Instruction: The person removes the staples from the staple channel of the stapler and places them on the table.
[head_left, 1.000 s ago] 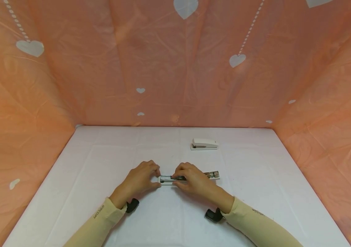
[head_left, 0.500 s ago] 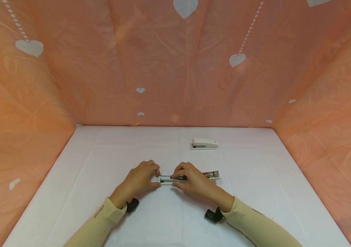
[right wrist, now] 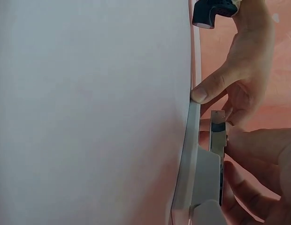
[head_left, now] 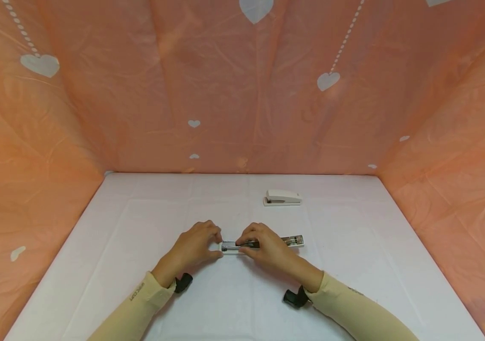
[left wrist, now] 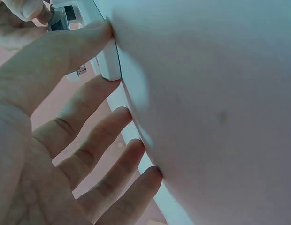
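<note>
Nearest, two pale yellow sleeves [head_left: 137,305] come in from the bottom edge, their fabric gathered at the cuffs; each bears small dark lettering along the forearm, too small to read. A black wrist camera [head_left: 296,298], blocky and smooth, sits at each cuff. Beyond the cuffs, the left hand [head_left: 193,245] pinches the end of the near stapler [head_left: 230,246] between thumb and forefinger. The left wrist view alone shows its other three fingers spread, their tips down on the cloth, and the rounded corner of the stapler's white base. The right hand [head_left: 269,247] has its thumb and fingertips bent in on the metal channel, pinching a dark part there. From the head camera it covers the stapler's middle; the right wrist view shows the slim, shiny channel [right wrist: 218,133] standing clear of the white base at its tip. The near stapler lies lengthwise across the white tabletop [head_left: 182,199], its cover laid back to the right, brownish and metallic inside. Farther off, just past the right hand, a white far stapler [head_left: 282,198] rests closed. Behind rises a creased, glossy orange sheet [head_left: 242,94], printed with pale hearts [head_left: 40,65] and dotted strings
</note>
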The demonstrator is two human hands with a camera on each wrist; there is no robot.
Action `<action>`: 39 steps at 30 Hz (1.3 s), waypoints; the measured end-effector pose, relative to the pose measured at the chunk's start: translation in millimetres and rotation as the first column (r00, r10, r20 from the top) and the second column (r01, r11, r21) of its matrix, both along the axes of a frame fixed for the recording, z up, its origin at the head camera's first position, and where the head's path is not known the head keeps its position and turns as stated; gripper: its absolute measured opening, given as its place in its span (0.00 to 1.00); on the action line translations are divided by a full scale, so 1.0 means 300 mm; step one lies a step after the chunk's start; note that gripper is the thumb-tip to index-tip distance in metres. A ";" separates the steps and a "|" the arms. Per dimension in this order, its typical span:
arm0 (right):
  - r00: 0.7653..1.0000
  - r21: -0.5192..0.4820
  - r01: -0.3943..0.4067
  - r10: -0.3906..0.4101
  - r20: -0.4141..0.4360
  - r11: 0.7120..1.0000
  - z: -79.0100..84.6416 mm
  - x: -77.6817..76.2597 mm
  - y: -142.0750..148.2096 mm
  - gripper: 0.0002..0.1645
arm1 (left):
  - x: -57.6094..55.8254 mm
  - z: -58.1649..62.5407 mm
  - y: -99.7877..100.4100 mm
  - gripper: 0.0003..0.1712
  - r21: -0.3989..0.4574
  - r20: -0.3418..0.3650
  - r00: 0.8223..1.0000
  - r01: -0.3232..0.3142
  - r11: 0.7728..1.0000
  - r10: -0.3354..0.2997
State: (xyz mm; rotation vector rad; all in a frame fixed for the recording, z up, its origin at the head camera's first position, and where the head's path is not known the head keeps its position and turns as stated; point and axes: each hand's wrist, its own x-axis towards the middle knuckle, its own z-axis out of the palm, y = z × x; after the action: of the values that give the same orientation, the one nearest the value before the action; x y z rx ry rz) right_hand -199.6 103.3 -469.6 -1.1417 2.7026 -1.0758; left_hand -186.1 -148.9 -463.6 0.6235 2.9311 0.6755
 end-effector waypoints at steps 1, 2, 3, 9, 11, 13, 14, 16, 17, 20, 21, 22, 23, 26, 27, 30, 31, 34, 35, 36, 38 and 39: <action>1.000 -0.005 0.003 -0.003 0.000 1.000 0.000 -0.001 -0.002 0.08 | 0.000 -0.001 0.000 0.16 -0.001 0.000 1.000 0.000 1.000 0.000; 1.000 -0.008 0.007 -0.007 0.003 1.000 0.001 -0.003 -0.004 0.08 | 0.000 -0.001 0.000 0.16 -0.002 -0.001 1.000 0.000 1.000 0.000; 1.000 -0.009 0.008 -0.008 0.003 1.000 0.000 -0.006 -0.005 0.08 | 0.000 -0.001 -0.001 0.16 -0.003 -0.001 1.000 0.000 1.000 0.000; 0.999 0.008 0.025 -0.025 0.020 1.000 0.000 -0.019 -0.017 0.05 | 0.004 0.006 0.002 0.16 -0.001 0.001 1.000 0.002 1.000 -0.002; 0.999 0.009 0.030 -0.030 0.027 1.000 0.004 -0.021 -0.021 0.04 | 0.004 0.009 0.004 0.16 -0.001 0.001 1.000 0.004 1.000 -0.004; 0.999 0.006 0.031 -0.031 0.035 1.000 0.007 -0.021 -0.024 0.04 | 0.005 0.013 0.005 0.16 -0.002 -0.004 1.000 0.007 1.000 -0.007; 0.999 0.004 0.029 -0.029 0.038 1.000 0.008 -0.021 -0.025 0.04 | 0.005 0.014 0.004 0.16 -0.004 -0.005 1.000 0.008 1.000 -0.008; 0.999 0.001 0.025 -0.025 0.039 1.000 0.009 -0.023 -0.028 0.05 | 0.005 0.016 0.004 0.16 -0.006 -0.006 1.000 0.007 1.000 -0.008; 0.999 0.002 0.025 -0.025 0.036 1.000 0.009 -0.024 -0.030 0.05 | 0.006 0.017 0.004 0.16 -0.007 -0.007 1.000 0.007 1.000 -0.007; 1.000 0.008 0.025 -0.025 0.018 1.000 0.007 -0.029 -0.035 0.06 | 0.005 0.015 0.004 0.16 -0.007 -0.006 1.000 0.004 1.000 -0.004; 1.000 0.010 0.025 -0.026 0.011 1.000 0.007 -0.030 -0.037 0.07 | 0.005 0.014 0.005 0.16 -0.004 -0.005 1.000 0.002 1.000 -0.002; 1.000 0.011 0.026 -0.026 0.005 1.000 0.007 -0.032 -0.039 0.07 | 0.005 0.013 0.005 0.16 -0.005 -0.005 1.000 0.002 1.000 -0.002; 1.000 0.012 0.028 -0.028 0.002 1.000 0.007 -0.033 -0.041 0.07 | 0.005 0.012 0.005 0.16 -0.005 -0.005 1.000 0.002 1.000 -0.002; 1.000 0.011 0.028 -0.028 0.001 1.000 0.006 -0.038 -0.045 0.07 | 0.004 0.009 0.004 0.16 -0.006 -0.004 1.000 0.002 1.000 -0.002; 1.000 0.012 0.030 -0.030 0.002 0.999 0.007 -0.037 -0.047 0.07 | 0.004 0.008 0.004 0.16 -0.007 -0.004 1.000 0.002 1.000 -0.002; 0.999 0.012 0.036 -0.036 0.010 0.999 0.007 -0.041 -0.049 0.08 | 0.004 0.008 0.005 0.16 -0.007 -0.007 1.000 0.002 1.000 -0.002; 0.999 0.011 0.038 -0.038 0.013 0.999 0.007 -0.041 -0.049 0.09 | 0.004 0.009 0.005 0.16 -0.006 -0.009 1.000 0.001 1.000 -0.001; 0.999 0.013 0.041 -0.041 0.022 0.999 0.009 -0.042 -0.050 0.10 | 0.004 0.010 0.005 0.16 -0.005 -0.013 1.000 0.000 1.000 0.000; 0.999 0.019 0.040 -0.041 0.023 0.999 0.011 -0.042 -0.050 0.10 | 0.004 0.011 0.006 0.16 -0.005 -0.013 1.000 -0.001 1.000 0.001; 0.999 0.027 0.038 -0.038 0.022 0.999 0.012 -0.042 -0.051 0.10 | 0.004 0.010 0.006 0.16 -0.005 -0.012 1.000 -0.001 1.000 0.001; 0.999 0.046 0.030 -0.031 0.014 0.999 0.014 -0.042 -0.051 0.10 | 0.003 0.009 0.006 0.16 -0.010 -0.013 1.000 0.000 1.000 0.000; 1.000 0.056 0.028 -0.028 0.009 0.998 0.016 -0.042 -0.052 0.09 | 0.003 0.009 0.006 0.16 -0.012 -0.012 1.000 0.001 1.000 -0.001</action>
State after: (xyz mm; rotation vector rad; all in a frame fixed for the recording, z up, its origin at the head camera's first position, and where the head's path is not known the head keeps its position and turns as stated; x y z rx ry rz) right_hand -212.1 87.7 -464.9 -1.0907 2.7304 -0.9996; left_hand -185.2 -147.2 -460.9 0.6297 2.9437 0.6559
